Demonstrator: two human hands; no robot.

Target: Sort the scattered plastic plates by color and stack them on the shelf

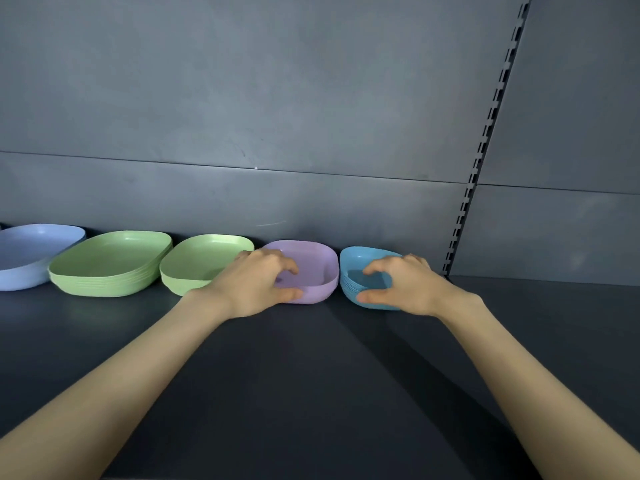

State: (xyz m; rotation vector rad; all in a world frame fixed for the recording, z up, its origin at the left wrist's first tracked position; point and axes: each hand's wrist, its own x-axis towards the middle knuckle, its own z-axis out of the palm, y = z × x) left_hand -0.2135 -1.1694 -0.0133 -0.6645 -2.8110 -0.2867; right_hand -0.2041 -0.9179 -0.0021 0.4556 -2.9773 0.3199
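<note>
Squaring finished stacks: my left hand pinched the purple stack, right hand gripped the blue stack; next, probably nudging both into line.

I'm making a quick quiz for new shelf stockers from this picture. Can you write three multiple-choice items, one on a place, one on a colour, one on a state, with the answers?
1. Where does the teal-blue plastic plate stack sit in the row?
A. Far left
B. Middle
C. Far right

2. What colour is the plastic dish at the left hand?
A. Lilac
B. Green
C. White

3. What is the right hand doing?
A. Resting flat on the dark shelf
B. Gripping the teal-blue stack
C. Holding a plate in the air

Answers: 1 C, nothing stands to its right; 2 A, the left hand's thumb and fingers close on the lilac rim; 3 B, thumb at the stack's front side, fingers over its rim.
</note>
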